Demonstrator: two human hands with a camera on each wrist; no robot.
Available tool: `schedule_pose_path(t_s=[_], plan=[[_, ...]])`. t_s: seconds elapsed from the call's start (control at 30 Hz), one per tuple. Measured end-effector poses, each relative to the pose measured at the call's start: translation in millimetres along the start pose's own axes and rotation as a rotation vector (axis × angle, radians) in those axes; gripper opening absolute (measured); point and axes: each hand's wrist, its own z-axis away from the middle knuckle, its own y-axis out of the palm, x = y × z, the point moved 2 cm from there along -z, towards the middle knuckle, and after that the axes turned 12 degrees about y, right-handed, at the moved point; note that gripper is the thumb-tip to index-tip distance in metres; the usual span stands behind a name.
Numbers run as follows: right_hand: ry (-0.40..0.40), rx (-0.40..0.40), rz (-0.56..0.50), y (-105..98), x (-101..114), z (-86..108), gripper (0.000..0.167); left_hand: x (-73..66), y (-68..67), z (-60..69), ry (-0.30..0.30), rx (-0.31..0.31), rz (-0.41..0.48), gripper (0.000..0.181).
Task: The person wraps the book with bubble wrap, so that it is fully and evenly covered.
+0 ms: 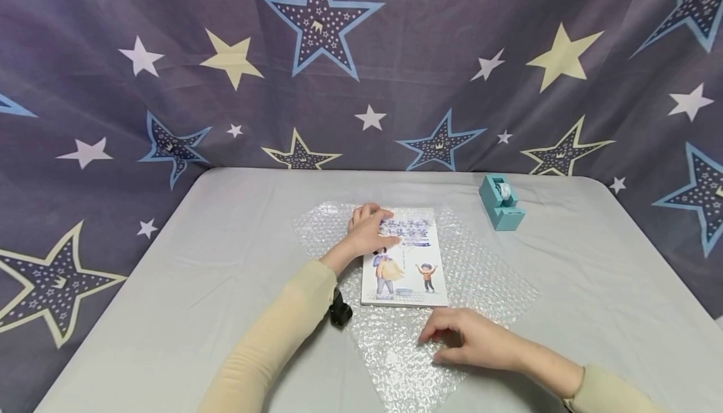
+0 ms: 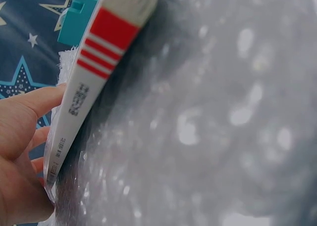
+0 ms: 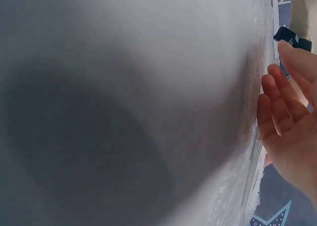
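A white picture book (image 1: 403, 275) with blue lettering and two drawn figures lies on a sheet of clear bubble wrap (image 1: 390, 350). The sheet is set at an angle, so its corners stick out around the book. My left hand (image 1: 369, 231) rests on the book's upper left part, thumb and forefinger on the cover. In the left wrist view the book's spine (image 2: 91, 70) shows red stripes beside that hand. My right hand (image 1: 474, 337) is over the wrap just below the book's lower right corner, fingers loosely bent and holding nothing.
A teal tape dispenser (image 1: 501, 203) stands at the back right of the table (image 1: 254, 206). A black wrist camera (image 1: 340, 309) sits by the left sleeve. Behind the table hangs a dark star-patterned cloth (image 1: 395, 42).
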Motion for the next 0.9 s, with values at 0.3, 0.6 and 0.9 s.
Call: schedule_pose_path(t_s=[0.3,0.6,0.9], plan=[[-0.022,0.022,0.058,2.9,0.1,1.2,0.030,0.5,-0.8,2.3,0.004,0.000,0.004,0.056],[0.023,0.052,0.115,5.1,-1.5,0.6,0.040,1.1,-0.8,2.2,0.006,0.009,-0.005,0.056],[0.047,0.092,0.142,5.0,-0.1,2.8,0.053,0.1,-0.4,3.0,0.009,0.012,0.005,0.056]])
